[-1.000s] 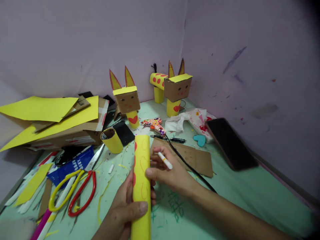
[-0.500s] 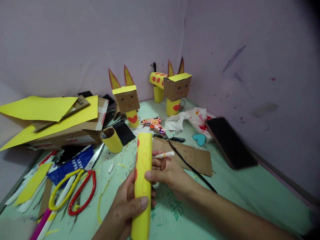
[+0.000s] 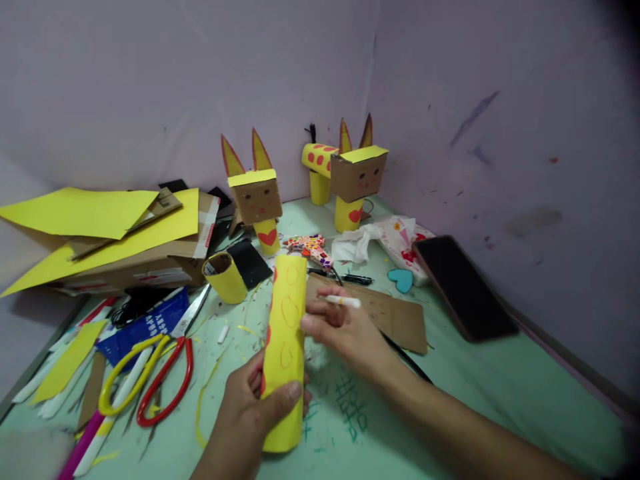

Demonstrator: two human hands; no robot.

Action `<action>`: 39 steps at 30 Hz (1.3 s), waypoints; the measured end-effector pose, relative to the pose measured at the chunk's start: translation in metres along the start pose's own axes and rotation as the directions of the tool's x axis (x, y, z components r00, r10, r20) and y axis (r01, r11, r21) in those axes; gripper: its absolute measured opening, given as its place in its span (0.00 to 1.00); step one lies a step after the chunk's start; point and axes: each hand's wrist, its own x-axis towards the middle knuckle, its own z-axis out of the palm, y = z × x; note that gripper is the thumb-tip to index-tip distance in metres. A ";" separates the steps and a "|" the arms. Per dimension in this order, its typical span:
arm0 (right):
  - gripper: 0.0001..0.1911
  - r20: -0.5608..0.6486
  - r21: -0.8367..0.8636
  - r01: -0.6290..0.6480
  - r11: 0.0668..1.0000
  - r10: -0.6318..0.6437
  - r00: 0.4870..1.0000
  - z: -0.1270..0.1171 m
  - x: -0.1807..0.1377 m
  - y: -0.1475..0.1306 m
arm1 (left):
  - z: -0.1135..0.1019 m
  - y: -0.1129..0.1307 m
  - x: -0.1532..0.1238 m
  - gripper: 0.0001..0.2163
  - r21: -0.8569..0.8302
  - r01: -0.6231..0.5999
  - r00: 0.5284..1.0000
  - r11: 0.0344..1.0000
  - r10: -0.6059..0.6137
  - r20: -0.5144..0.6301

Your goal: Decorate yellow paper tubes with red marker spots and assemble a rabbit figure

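Note:
My left hand point(image 3: 250, 410) is wrapped round the lower part of a yellow paper-covered tube point(image 3: 287, 320), thumb across its front. The tube leans upright, with drawn outlines on its face and filled red spots along the left edge. My right hand point(image 3: 345, 333) grips a slim white marker point(image 3: 345, 301) between the fingers, its thumb at the tube's right edge; I cannot tell whether it touches. Behind the tube lies a flat cardboard piece point(image 3: 400, 320) with small drawn marks. A short yellow tube point(image 3: 226, 279) stands to the left.
Two cardboard-headed animal figures point(image 3: 256, 200) point(image 3: 357, 177) stand at the back. Scissors point(image 3: 187, 373), a blue packet point(image 3: 155, 325) and several markers lie left, below a cardboard box point(image 3: 175, 270) with yellow sheets. A phone point(image 3: 465, 287), a tissue pack point(image 3: 400, 240) and a teal heart point(image 3: 401, 280) are right.
My right hand has shifted slightly right and up with the marker, its thumb leaving the tube's face for its edge. The tube has turned a little and its lower end has risen into view.

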 end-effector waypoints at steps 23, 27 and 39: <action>0.07 0.298 -0.423 0.631 0.650 -0.558 0.774 -0.005 -0.021 0.012 | -0.011 -0.014 0.011 0.19 -0.113 -0.030 0.990 0.993 0.045 0.131; 0.07 0.318 -0.440 0.642 0.628 -0.560 0.765 -0.005 -0.021 0.011 | -0.011 -0.014 0.011 0.22 -0.109 -0.028 0.991 0.994 0.042 0.128; 0.07 0.291 -0.471 0.646 0.601 -0.585 0.757 -0.006 -0.019 0.012 | -0.011 -0.014 0.011 0.19 -0.106 -0.024 0.991 0.994 0.038 0.128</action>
